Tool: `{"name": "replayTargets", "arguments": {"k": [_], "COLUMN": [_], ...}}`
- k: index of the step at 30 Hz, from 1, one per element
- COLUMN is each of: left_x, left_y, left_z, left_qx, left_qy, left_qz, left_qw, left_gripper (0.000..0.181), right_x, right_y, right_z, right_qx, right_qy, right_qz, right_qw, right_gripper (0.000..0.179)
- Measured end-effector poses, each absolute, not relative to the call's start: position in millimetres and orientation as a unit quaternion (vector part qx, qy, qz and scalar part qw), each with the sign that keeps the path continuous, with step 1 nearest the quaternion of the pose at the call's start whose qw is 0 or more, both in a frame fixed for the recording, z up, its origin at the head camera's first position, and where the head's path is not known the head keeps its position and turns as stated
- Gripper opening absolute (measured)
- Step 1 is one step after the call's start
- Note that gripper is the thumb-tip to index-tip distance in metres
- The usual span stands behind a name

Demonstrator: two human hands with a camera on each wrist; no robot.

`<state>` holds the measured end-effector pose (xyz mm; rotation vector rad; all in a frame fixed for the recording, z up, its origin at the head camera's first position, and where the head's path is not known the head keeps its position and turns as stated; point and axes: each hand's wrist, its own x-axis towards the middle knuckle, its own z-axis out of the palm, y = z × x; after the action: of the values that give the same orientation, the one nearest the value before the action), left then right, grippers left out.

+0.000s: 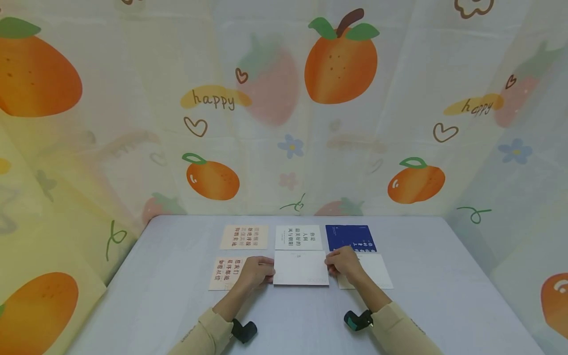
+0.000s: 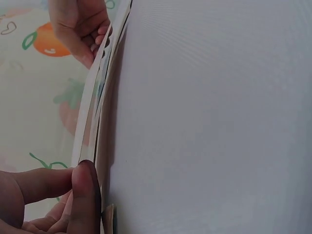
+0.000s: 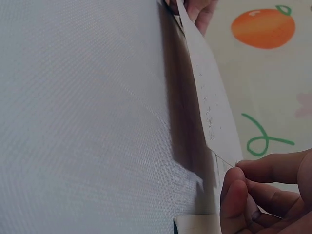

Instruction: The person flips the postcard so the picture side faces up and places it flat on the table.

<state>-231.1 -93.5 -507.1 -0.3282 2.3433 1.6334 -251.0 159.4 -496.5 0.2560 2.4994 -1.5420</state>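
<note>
A plain white card [image 1: 301, 268] is held by its two short sides at the front middle of the table. My left hand [image 1: 255, 272] pinches its left edge between thumb and fingers, and my right hand [image 1: 345, 261] pinches the right edge. In the right wrist view, the card [image 3: 209, 92] is tilted over the tabletop with a shadow beneath it. The left hand partly covers a cream card with brown characters [image 1: 224, 274]. Behind the right hand are a blue card with white writing [image 1: 348, 236] and a pale card [image 1: 377, 271].
Another cream card with brown characters [image 1: 245, 237] lies at the back left. A white card with dark green characters [image 1: 298, 237] lies right behind the held one. The white-covered table [image 1: 443, 296] ends at a fruit-printed curtain [image 1: 284, 187].
</note>
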Motion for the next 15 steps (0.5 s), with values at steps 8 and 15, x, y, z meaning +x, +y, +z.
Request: {"name": "replayTargets", "arguments": {"k": [8,15], "left_x": [-230.6,-228.2], "left_y": [-94.8,-94.9], "left_z": [-506.6,-504.8], "left_qx": [-0.116,-0.116], "left_qy": [0.807,0.802], "left_qz": [0.565,0.575], "left_qw": [0.122,0.113], "left_gripper": [0.022,0.021], "right_x": [-250.5,-247.6], "right_y": [160.7,164.0], "right_z": [-494.3,-489.7], "right_qx": [0.095,0.096], "right_qy": [0.837,0.833], "right_qz": [-0.533,-0.54], "right_qw": [0.087,0.079], "right_gripper": [0.014,0.016]}}
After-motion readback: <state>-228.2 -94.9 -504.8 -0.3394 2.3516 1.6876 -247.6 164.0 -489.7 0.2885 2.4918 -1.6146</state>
